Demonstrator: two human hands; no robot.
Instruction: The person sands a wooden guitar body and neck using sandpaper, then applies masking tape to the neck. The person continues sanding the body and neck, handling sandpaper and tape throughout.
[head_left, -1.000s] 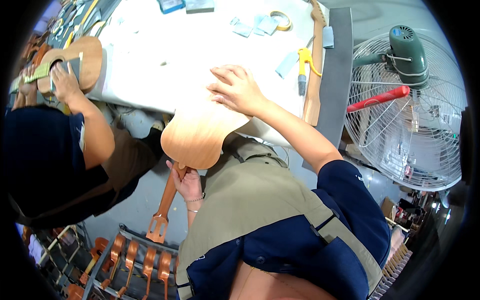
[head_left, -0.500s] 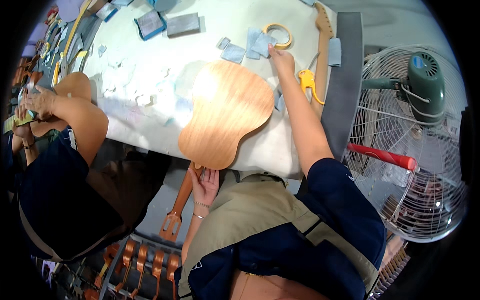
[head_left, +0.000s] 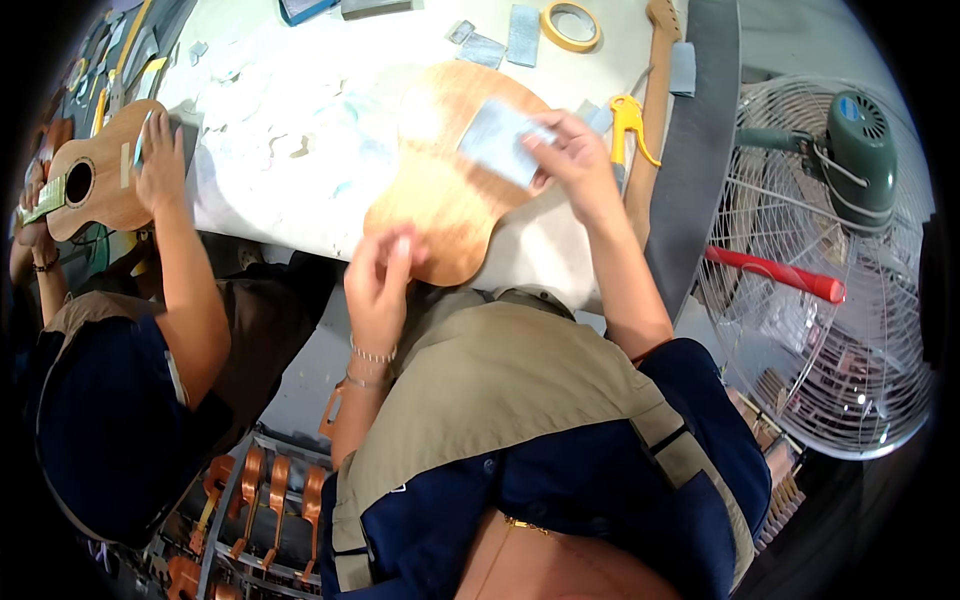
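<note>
A ukulele body (head_left: 440,215) lies back up on the white table, its light wood grain showing and its neck hidden. My right hand (head_left: 580,165) grips a grey-blue piece of sandpaper (head_left: 497,140), slightly blurred, over the upper right of the body. At the body's lower left edge is my left hand (head_left: 378,275), its blurred fingers loosely bent and apart, with nothing seen in them.
Beyond the body lie sandpaper pieces (head_left: 523,36) and a yellow tape roll (head_left: 571,25). A yellow-handled tool (head_left: 627,125) rests beside a wooden neck (head_left: 655,110) on the right. A caged fan (head_left: 820,280) stands right of the table. Leftward, a co-worker holds another ukulele (head_left: 110,170).
My right hand has brought a sandpaper piece from beside the tape to the ukulele body. My left hand has risen from the neck to the body's edge. The co-worker's ukulele has turned front up.
</note>
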